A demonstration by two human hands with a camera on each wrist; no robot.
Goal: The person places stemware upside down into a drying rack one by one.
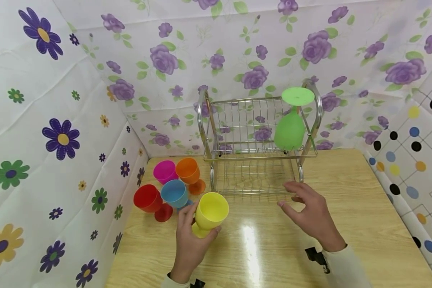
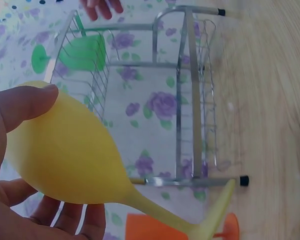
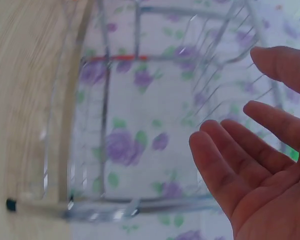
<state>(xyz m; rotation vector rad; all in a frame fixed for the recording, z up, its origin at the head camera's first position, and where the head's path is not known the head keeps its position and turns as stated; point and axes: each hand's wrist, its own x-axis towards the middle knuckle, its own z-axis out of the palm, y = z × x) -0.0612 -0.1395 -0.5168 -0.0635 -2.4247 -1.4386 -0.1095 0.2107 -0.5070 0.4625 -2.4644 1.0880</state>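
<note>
My left hand [image 1: 196, 240] grips a yellow plastic goblet [image 1: 212, 210] by its bowl, thumb on one side and fingers on the other. In the left wrist view the yellow goblet [image 2: 70, 150] is tilted, its stem and foot pointing to the lower right. My right hand [image 1: 311, 212] holds nothing; its fingers are loosely bent and spread in front of the right end of the metal dish rack [image 1: 259, 158]. Upside down on the rack's upper tier, at the right, is a green goblet [image 1: 289, 130].
Left of the rack stand several goblets close together: magenta [image 1: 165, 172], orange [image 1: 188, 171], blue [image 1: 174, 194] and red [image 1: 147, 199]. Patterned cloth walls [image 1: 216, 60] enclose the wooden table [image 1: 363, 208] at the back and both sides.
</note>
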